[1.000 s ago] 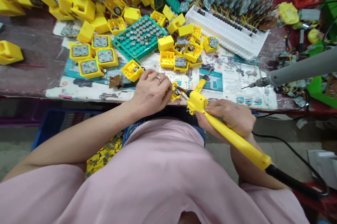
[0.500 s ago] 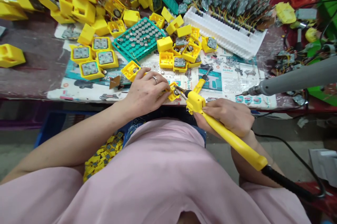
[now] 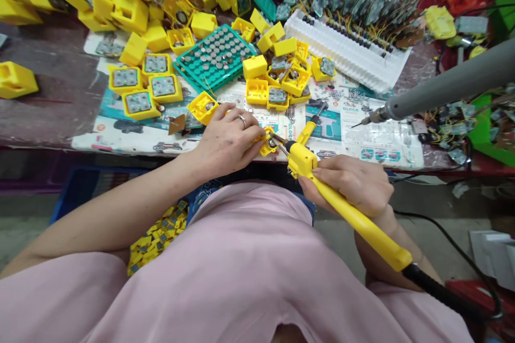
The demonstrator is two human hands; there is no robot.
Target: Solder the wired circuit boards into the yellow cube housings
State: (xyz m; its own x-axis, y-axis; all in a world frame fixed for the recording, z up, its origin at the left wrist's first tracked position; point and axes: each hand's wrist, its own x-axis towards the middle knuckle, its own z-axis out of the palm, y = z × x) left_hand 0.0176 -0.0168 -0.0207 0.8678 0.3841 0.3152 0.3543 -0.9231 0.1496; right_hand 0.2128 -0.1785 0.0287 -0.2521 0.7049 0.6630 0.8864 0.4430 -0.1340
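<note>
My left hand (image 3: 231,141), a ring on one finger, is closed on a small yellow plastic housing (image 3: 269,145) with a round metal part inside, at the table's front edge. My right hand (image 3: 354,182) wraps round the handle of a yellow soldering gun (image 3: 308,163). Its tip meets the housing in my left fingers. Beyond my left hand lies another open yellow housing (image 3: 202,108) with thin wires. A yellow-handled screwdriver (image 3: 308,131) rests on the printed sheet just past the soldering gun.
A grey power screwdriver (image 3: 426,97) reaches in from the right above the table. Behind are a green tray (image 3: 217,58) of round metal pieces, a white foam rack (image 3: 341,53) with wired circuit boards, and a heap of yellow housings (image 3: 129,10). A blue bin (image 3: 80,192) stands below left.
The view has shifted slightly. The grey power screwdriver's tip has swung a little up and left. Both hands keep their holds, the soldering gun still at the housing.
</note>
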